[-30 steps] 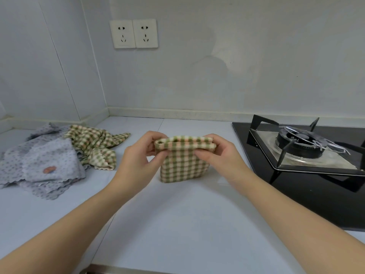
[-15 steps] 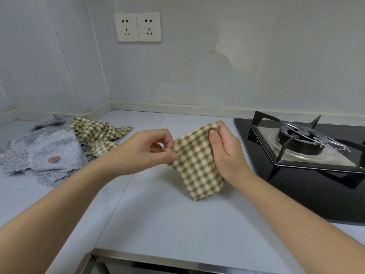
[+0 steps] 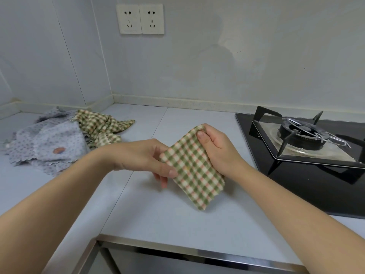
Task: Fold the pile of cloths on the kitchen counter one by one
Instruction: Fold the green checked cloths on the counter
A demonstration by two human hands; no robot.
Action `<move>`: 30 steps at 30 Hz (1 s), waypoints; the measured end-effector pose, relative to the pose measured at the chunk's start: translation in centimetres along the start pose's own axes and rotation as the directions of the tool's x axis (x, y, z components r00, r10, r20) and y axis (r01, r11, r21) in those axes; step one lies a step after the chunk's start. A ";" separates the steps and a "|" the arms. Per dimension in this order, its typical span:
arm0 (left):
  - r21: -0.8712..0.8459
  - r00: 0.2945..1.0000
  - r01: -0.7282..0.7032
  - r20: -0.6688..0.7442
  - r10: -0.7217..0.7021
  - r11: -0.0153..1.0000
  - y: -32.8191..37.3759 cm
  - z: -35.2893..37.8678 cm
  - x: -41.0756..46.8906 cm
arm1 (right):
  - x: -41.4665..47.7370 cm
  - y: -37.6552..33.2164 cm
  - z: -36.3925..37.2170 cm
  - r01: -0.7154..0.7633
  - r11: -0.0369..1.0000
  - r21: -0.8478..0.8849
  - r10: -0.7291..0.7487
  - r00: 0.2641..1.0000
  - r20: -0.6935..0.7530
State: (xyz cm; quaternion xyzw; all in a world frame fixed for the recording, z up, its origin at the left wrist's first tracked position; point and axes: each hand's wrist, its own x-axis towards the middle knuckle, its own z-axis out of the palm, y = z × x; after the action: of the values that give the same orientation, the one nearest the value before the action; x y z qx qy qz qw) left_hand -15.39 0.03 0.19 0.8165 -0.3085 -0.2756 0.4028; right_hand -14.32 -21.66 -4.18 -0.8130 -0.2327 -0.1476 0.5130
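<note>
The right hand (image 3: 219, 149) grips the upper corner of the folded checked cloth (image 3: 194, 171), with the thumb on its front. The left hand (image 3: 150, 157) pinches its left edge. The cloth is between both hands, over the bench (image 3: 158, 214), and its long axis slants from far to near-right. The pile (image 3: 59, 143) of unfolded cloths lies well apart to the left, so I judge the left hand is nearer to it.

checked woven cloth (image 3: 194, 171), glossy black hob (image 3: 308, 175)

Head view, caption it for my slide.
Left hand and right hand hold a folded green-checked cloth over the grey counter.
</note>
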 end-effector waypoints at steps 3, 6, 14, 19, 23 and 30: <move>-0.009 0.997 0.029 0.071 -0.029 1.000 -0.7 -0.3 0.1 | 0.1 0.0 -0.1 -0.011 0.999 -0.032 0.011 1.000 0.001; -0.034 0.998 0.028 -0.061 -0.030 0.999 -1.5 -1.2 0.0 | 0.5 0.5 -0.4 -0.059 0.996 -0.060 0.056 0.997 -0.052; -0.573 0.854 -0.164 -0.490 -0.176 0.803 -2.6 0.2 2.4 | 0.2 0.9 0.7 -0.424 0.819 0.386 0.470 0.882 -0.028; -0.780 0.854 -0.008 -0.331 -0.402 0.626 -1.8 2.3 3.5 | 0.4 1.3 0.8 -0.458 0.740 0.493 0.563 0.822 -0.082; -0.658 0.824 0.045 -0.401 -0.401 0.752 -1.8 3.3 4.0 | 0.8 1.9 0.7 -0.436 0.816 0.379 0.545 0.800 -0.253; -0.691 0.902 0.109 -0.233 -0.362 0.715 -1.7 3.5 3.7 | 0.8 2.1 0.4 -0.372 0.888 0.270 0.454 0.800 -0.392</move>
State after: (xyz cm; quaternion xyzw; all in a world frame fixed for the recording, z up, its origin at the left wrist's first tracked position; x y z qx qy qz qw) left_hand -14.93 -3.59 -3.78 0.6882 -0.0046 -0.2661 0.6749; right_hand -12.52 -21.89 -5.60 -0.7389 0.0620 -0.1920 0.6429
